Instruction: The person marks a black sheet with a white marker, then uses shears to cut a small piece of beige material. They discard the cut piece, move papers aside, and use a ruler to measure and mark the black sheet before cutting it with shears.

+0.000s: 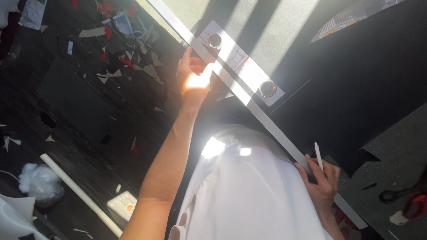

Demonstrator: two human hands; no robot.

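Along the near edge of the dark worktop (356, 89) a long pale straightedge (271, 129) runs slantwise, its long axis going from the far left down to the near right. One head view shows it all. Left hand (193, 78) lies at the far end, fingers (186, 60) pressed flat against the strip, though glare washes out the palm and I cannot tell whether they curl around it. Right hand (322, 182) rests at the near end, touching the strip's edge, fingers closed on one white pencil (318, 156) that points up and away. Between the two hands the strip is bare. Just beyond it, on a white paper template (242, 62), sit two round metal weights (215, 40) (267, 88). Red-handled scissors (411, 200) lie well apart at the right. Below, the floor (80, 120) holds many scraps, one white tube (80, 193) and one crumpled plastic bag (38, 182).
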